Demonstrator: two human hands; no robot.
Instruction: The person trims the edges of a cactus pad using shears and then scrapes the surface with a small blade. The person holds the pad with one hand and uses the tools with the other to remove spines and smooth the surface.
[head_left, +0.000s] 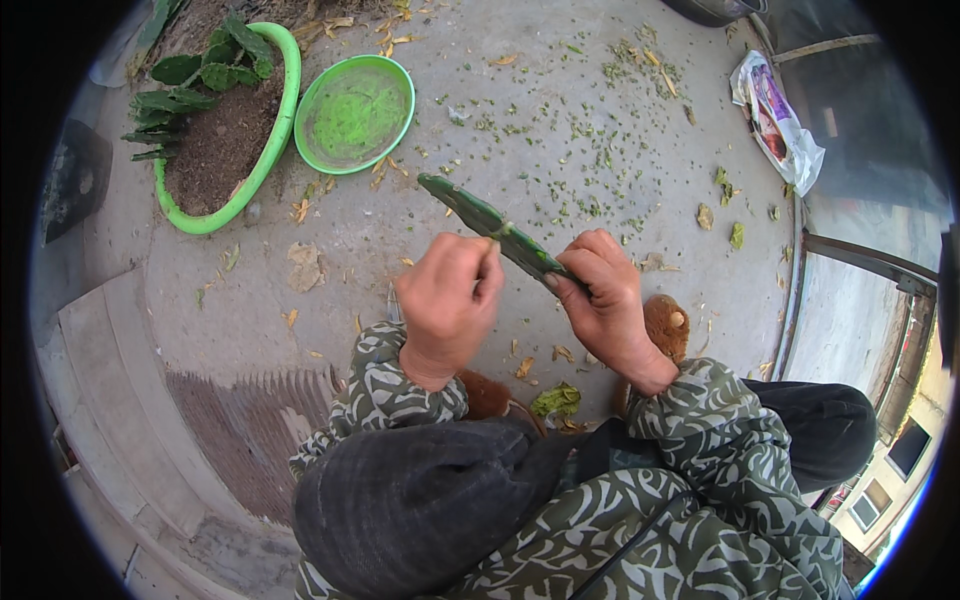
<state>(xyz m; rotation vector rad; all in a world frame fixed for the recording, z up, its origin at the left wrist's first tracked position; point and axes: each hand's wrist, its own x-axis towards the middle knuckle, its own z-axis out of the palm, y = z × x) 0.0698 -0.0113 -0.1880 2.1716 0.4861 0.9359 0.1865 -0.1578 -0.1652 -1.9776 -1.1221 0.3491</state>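
Observation:
A green cactus pad (480, 214), seen nearly edge-on, slants across the middle of the view with a pale patch partway along it. My right hand (604, 300) grips its lower right end between thumb and fingers. My left hand (450, 300), slightly blurred, is curled with thumb and forefinger pinched close against the pad's near side. A small yellowish spot shows at those fingertips; whether it is something held is unclear. Below the pad, small green cut bits (592, 150) lie scattered over the concrete floor (465, 97).
A green-rimmed planter (289, 97) holds soil and cactus pads (176, 69) at upper left. Beside it is a shallow green basin (356, 112). A printed plastic bag (780, 120) lies at right. Brown slippers (666, 326), a ribbed mat (247, 435) and a step (120, 375) are nearby.

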